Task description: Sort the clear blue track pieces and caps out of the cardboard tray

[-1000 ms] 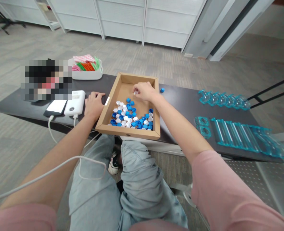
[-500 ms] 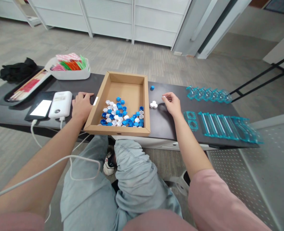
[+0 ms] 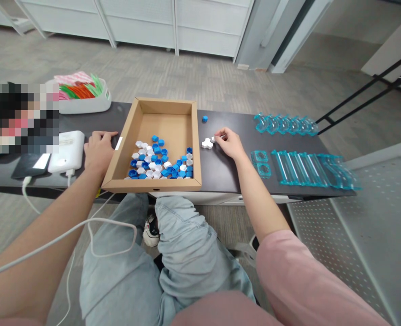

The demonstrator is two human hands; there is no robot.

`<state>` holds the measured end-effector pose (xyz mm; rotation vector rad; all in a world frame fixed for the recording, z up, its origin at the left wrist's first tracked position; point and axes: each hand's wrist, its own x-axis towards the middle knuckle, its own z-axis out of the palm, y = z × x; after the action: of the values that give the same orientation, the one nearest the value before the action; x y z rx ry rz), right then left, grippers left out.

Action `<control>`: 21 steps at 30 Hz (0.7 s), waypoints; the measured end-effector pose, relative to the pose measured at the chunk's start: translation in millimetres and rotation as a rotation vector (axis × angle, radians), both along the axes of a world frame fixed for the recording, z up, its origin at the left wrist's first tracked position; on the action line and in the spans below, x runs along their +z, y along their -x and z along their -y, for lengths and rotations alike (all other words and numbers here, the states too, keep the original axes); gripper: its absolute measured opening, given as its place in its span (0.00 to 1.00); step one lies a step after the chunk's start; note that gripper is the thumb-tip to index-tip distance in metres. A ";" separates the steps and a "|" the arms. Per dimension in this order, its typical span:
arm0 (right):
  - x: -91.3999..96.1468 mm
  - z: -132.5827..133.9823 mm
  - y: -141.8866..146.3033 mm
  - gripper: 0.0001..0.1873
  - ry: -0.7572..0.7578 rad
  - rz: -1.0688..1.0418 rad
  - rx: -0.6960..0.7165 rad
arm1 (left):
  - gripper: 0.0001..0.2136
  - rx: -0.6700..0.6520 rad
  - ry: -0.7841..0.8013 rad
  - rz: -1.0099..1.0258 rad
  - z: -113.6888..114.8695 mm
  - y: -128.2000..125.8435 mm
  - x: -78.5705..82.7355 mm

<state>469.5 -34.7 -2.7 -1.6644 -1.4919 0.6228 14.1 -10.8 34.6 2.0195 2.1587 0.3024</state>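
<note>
In the head view, a shallow cardboard box [image 3: 176, 183] holds many small blue and white hexagonal pieces, heaped in its near half. My left hand [image 3: 99, 151] rests on the tabletop against the box's left side, fingers stretched out and holding nothing. To the right of the box, my right hand [image 3: 230, 143] pinches a small white hexagonal piece [image 3: 213, 139] between thumb and fingertips. That piece is right beside a white cluster of hexagonal pieces [image 3: 207, 144] on the table; whether they touch, I cannot tell. A lone blue hexagonal piece [image 3: 205, 118] lies farther back.
Clear teal-edged plastic parts [image 3: 298, 168] lie in rows on the table's right, with more ring-shaped ones [image 3: 285, 124] behind. On the left are a white power bank [image 3: 66, 151] with a cable and a white basket [image 3: 85, 105] of colourful strips. A cable crosses my left forearm.
My right hand has moved left toward the white cluster, bringing the white piece up beside it. The whole view has shifted slightly. My left hand stays by the box.
</note>
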 end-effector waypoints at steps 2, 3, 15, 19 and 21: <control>-0.1 -0.5 0.7 0.05 0.007 -0.008 0.012 | 0.38 -0.003 0.005 0.003 0.9 -1.1 1.2; -0.3 -0.7 1.1 0.05 0.012 -0.009 0.017 | 0.38 -0.005 0.005 0.005 1.3 -1.6 1.8; -4.6 -1.3 0.2 0.07 0.030 0.028 0.038 | 0.42 -0.008 -0.007 0.001 0.7 0.4 -0.4; -3.7 -0.2 0.8 0.07 0.030 0.054 0.037 | 0.43 -0.017 -0.004 0.002 -0.3 2.8 -3.2; -2.8 0.5 1.0 0.07 0.032 0.069 0.037 | 0.42 -0.011 -0.014 0.005 -0.2 3.1 -4.5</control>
<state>468.5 -35.1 -5.5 -1.7019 -1.5723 0.6178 11.0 -10.5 30.1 2.0356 2.1475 0.3220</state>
